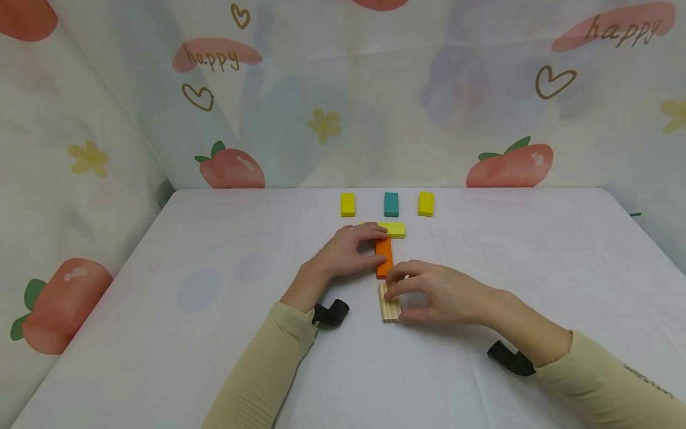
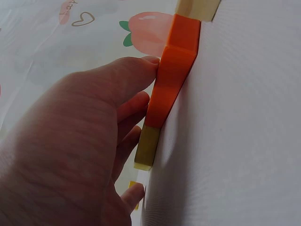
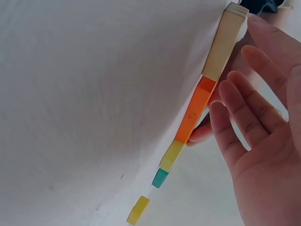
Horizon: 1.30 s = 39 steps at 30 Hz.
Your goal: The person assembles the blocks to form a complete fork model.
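In the head view an orange block (image 1: 383,268) lies lengthwise on the white table, with a yellow block (image 1: 396,230) crosswise at its far end. A pale wooden block (image 1: 389,308) with grooves lies just short of the orange one's near end. My left hand (image 1: 345,250) rests over the left side of the orange and yellow blocks, its thumb tip on the orange block and its fingers loosely bent. My right hand (image 1: 442,295) hovers at the wooden block, thumb at its near right corner, fingers relaxed above it. In the right wrist view its fingers (image 3: 242,110) are spread, pinching nothing.
A row lies near the table's back edge: a yellow block (image 1: 348,205) on the left, a teal block (image 1: 391,204) in the middle and another yellow block (image 1: 426,204) on the right. A patterned cloth (image 1: 364,119) hangs behind the table (image 1: 161,369).
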### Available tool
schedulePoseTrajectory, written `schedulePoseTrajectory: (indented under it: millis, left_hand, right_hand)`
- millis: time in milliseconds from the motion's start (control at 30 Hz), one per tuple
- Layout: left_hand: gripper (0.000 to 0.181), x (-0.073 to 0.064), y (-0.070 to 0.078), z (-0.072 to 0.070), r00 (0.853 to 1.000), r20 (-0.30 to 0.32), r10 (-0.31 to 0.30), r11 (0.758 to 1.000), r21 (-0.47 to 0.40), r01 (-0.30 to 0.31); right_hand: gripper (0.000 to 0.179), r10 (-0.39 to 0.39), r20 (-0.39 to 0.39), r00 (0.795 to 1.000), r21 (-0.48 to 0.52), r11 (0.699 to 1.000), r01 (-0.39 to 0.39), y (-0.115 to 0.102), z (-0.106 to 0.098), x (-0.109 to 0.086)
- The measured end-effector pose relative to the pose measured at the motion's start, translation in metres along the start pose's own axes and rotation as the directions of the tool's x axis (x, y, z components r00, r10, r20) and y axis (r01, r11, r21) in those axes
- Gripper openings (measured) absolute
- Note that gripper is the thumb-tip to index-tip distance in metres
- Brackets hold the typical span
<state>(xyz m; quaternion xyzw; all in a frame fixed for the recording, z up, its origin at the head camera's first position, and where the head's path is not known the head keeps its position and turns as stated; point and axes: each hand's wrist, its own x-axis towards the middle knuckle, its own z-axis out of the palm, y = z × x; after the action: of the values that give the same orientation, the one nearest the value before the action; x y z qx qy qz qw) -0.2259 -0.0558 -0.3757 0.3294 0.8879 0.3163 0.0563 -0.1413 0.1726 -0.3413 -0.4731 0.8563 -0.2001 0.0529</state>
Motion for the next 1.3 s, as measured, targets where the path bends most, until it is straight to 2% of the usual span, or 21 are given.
schedulePoseTrajectory:
  millis: [300,1300]
  left_hand:
    - [0.046,0.0003,-0.0008,0.0000,1.000,-0.002,0.016,1.000,0.003,-0.016]
    - [0.045,-0.0001,-0.0011,-0.0001,1.000,-0.008,0.030,1.000,-0.004,-0.030]
  right_hand:
    - [0.023,0.000,-0.009,1.000,-0.035,0.999,0.000,0.0000,0.0034,-0.0005]
    - [0.024,0.007,-0.024,1.000,-0.060,0.998,-0.009,0.0012,0.0040,0.0034]
